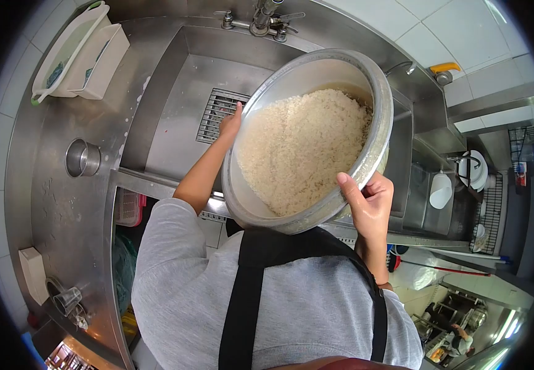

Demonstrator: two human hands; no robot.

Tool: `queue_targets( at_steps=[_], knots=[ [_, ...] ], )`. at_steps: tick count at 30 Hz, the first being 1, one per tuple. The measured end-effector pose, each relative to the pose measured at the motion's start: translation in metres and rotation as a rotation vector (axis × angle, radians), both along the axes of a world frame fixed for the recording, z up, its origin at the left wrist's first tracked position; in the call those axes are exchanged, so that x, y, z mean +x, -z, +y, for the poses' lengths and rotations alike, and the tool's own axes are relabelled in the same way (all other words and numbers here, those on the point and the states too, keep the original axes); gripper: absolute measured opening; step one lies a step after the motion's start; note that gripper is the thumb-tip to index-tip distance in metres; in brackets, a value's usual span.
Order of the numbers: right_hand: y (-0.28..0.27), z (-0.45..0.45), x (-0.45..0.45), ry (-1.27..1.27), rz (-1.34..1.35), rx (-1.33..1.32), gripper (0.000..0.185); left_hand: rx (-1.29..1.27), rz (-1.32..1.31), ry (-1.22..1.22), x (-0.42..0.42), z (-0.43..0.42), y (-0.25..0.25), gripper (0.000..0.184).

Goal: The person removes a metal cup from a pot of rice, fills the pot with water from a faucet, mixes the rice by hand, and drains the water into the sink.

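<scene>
A large round metal pot (381, 111) hangs tilted in front of my body, over the front edge of the sink. White rice (307, 145) fills much of it, heaped toward the right side. My left hand (231, 123) grips the pot at its left rim, with the thumb up and the other fingers mostly hidden. On the near right rim, my right hand (368, 200) is closed, thumb over the edge and fingers curled outside. Behind the pot lies the steel sink (171, 132), with a slotted drain grate (208, 123) partly covered by the pot.
A tap (264, 21) stands at the sink's back. Left on the counter are white plastic bins (100, 68), a metal cup (83, 158) and a clear cup (67, 300). A second sink holds a white container (441, 191). Another person (461, 342) is in the background at lower right.
</scene>
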State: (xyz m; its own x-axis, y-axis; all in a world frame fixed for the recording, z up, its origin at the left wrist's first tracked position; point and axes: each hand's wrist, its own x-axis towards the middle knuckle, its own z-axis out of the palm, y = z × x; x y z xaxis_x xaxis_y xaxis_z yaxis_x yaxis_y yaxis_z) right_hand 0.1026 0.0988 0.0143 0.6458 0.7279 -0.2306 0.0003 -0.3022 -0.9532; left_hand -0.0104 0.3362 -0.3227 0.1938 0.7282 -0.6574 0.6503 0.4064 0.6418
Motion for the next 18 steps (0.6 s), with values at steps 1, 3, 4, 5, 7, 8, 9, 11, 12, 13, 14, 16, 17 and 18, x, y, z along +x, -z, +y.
queue_targets(
  at_steps=[1,3,4,5,7,8,9,11,12,13,14,16,17,18],
  knots=[
    [0.000,0.000,0.000,0.002,0.000,0.001,0.014,-0.023,-0.020,-0.008,0.000,0.000,0.003,0.086],
    [0.000,0.000,0.000,0.001,-0.001,0.004,0.013,-0.027,-0.031,-0.015,0.000,0.002,0.008,0.086],
    [0.000,0.000,0.000,0.001,-0.001,0.005,0.013,-0.032,-0.041,-0.022,0.000,0.002,0.010,0.086],
    [0.000,0.000,0.000,0.001,-0.001,0.006,0.013,-0.032,-0.041,-0.022,0.000,0.002,0.013,0.086],
    [0.001,-0.001,0.000,-0.007,0.003,0.011,0.013,-0.021,0.004,-0.016,0.001,0.002,0.011,0.086],
    [0.000,0.000,0.000,-0.007,0.003,0.011,0.013,-0.021,0.003,-0.015,0.001,0.002,0.010,0.086],
    [0.000,0.000,0.000,-0.005,0.006,0.012,0.012,-0.022,0.004,-0.011,0.001,0.002,0.008,0.085],
    [-0.001,0.000,-0.001,-0.002,0.008,0.012,0.012,-0.025,0.004,-0.006,0.001,0.001,0.003,0.085],
    [-0.001,0.001,-0.002,0.001,0.008,0.013,0.012,-0.028,0.004,-0.015,0.001,0.001,0.003,0.085],
    [-0.001,0.001,-0.002,0.004,0.008,0.015,0.012,-0.031,0.005,-0.024,0.002,0.001,0.002,0.084],
    [-0.001,0.001,-0.002,0.004,0.008,0.015,0.012,-0.031,0.005,-0.024,0.001,0.000,0.003,0.084],
    [-0.002,0.001,-0.002,-0.007,0.003,-0.002,0.012,0.021,0.004,-0.032,0.002,-0.001,0.003,0.084],
    [-0.002,0.001,-0.002,-0.006,0.003,-0.002,0.012,0.021,0.004,-0.031,0.002,-0.001,0.004,0.084],
    [-0.002,0.002,-0.003,-0.004,0.004,0.002,0.012,0.008,-0.005,-0.031,0.002,-0.002,-0.003,0.084]
  ],
)
